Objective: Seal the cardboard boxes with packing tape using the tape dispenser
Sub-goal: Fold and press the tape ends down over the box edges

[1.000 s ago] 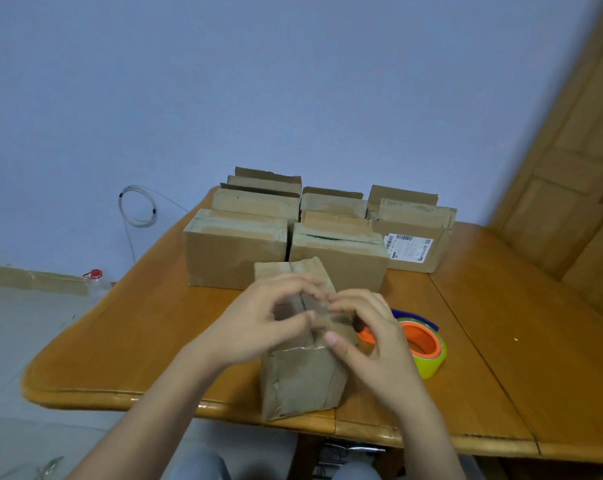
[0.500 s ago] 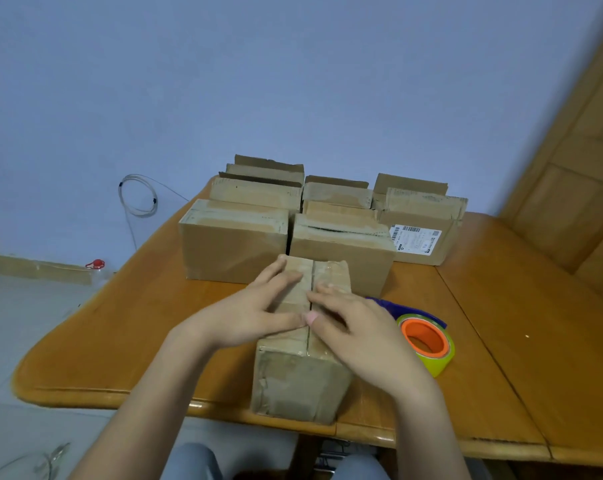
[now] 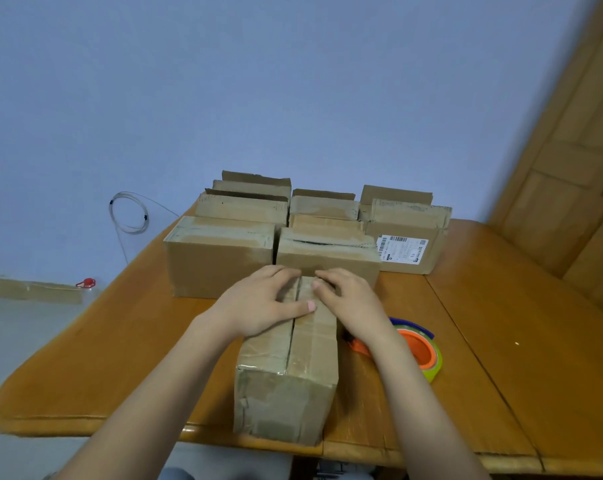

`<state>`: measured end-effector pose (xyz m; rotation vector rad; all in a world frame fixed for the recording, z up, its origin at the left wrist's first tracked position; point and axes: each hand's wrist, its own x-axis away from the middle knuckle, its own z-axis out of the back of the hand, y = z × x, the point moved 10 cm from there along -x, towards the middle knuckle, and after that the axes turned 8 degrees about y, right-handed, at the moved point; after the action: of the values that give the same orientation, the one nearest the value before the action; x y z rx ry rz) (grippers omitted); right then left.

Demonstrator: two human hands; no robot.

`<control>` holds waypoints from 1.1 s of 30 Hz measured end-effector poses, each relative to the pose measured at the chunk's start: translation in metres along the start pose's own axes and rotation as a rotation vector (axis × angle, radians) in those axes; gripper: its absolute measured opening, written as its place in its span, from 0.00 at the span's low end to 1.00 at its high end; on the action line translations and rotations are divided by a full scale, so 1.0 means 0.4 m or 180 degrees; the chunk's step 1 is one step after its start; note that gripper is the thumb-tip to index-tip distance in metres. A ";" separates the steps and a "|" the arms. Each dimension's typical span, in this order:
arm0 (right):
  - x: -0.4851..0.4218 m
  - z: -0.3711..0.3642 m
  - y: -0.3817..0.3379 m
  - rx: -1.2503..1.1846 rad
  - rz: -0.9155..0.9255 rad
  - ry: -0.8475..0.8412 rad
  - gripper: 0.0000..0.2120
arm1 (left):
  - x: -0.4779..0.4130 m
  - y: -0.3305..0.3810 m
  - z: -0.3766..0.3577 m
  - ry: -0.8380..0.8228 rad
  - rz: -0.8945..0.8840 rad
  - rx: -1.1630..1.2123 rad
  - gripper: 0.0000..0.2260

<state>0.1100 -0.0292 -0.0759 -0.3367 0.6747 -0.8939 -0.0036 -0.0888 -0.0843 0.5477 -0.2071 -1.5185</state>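
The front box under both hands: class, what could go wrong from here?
The left hand and right hand both press the flaps of the front box; freeing one for the tape dispenser may let the seam gape. The box also stands at the near edge of the table, so a pull could slide it off.

It looks like a plain room in a home. A rounded wooden tabletop [image 3: 500, 341] carrying boxes [image 3: 220, 258] fills the lower frame. A panelled wooden door [image 3: 570, 168] stands at the right, and a coiled cable [image 3: 130, 213] hangs on the bare painted wall [image 3: 258, 81] at middle left.
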 end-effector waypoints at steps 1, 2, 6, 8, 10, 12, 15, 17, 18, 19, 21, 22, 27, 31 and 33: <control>-0.001 -0.001 0.000 0.0068 0.0024 0.0018 0.18 | 0.003 0.000 0.004 0.0042 0.0002 -0.0037 0.35; -0.002 0.000 0.000 0.0123 0.0037 0.0042 0.18 | 0.004 0.002 0.007 0.0079 -0.0006 -0.0083 0.35; -0.006 0.004 -0.003 0.0110 0.0032 0.0201 0.16 | 0.003 0.008 0.009 0.0156 0.0012 -0.0188 0.33; -0.008 0.004 -0.006 0.0079 0.0050 0.0236 0.14 | 0.003 0.004 0.010 0.0171 0.0034 -0.0206 0.33; -0.009 0.008 -0.007 0.0024 0.0067 0.0271 0.12 | 0.001 0.002 0.006 0.0152 0.0038 -0.0244 0.32; -0.009 0.009 -0.007 -0.0061 0.0083 0.0299 0.10 | 0.000 0.002 0.005 0.0143 0.0015 -0.0276 0.32; -0.006 0.000 0.002 -0.0137 0.0060 0.0220 0.11 | -0.002 0.002 -0.002 0.0044 -0.0032 -0.0284 0.34; 0.001 -0.001 -0.002 -0.0169 0.0125 0.0135 0.13 | 0.001 0.006 -0.005 -0.0049 -0.0065 -0.0352 0.35; 0.007 0.007 -0.005 -0.0275 0.0165 0.0151 0.14 | 0.003 0.010 -0.004 -0.0075 -0.0091 -0.0414 0.35; 0.015 0.023 -0.006 -0.0420 0.0184 0.0229 0.14 | 0.005 0.015 0.000 -0.0068 -0.0130 -0.0481 0.35; 0.032 0.075 0.019 -0.0707 0.0082 0.0577 0.14 | 0.010 0.031 0.017 0.0065 -0.0269 -0.0615 0.33; 0.044 0.107 0.045 -0.0811 -0.0031 0.0799 0.13 | 0.013 0.041 0.027 0.0151 -0.0355 -0.0677 0.32; 0.085 0.196 0.188 -0.0194 -0.0345 0.1044 0.11 | 0.038 0.110 0.036 0.0149 -0.0870 -0.0613 0.25; 0.119 0.173 0.285 0.0655 -0.0317 0.0446 0.14 | 0.064 0.126 -0.021 -0.0320 -0.0964 -0.0583 0.27; 0.131 0.159 0.337 0.0938 -0.0436 0.0144 0.21 | 0.072 0.106 -0.044 -0.0487 -0.0844 -0.0586 0.28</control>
<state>0.2566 0.0085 -0.1213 -0.0996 0.5562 -1.1185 0.0438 -0.1149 -0.0856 0.3207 -0.1136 -1.8185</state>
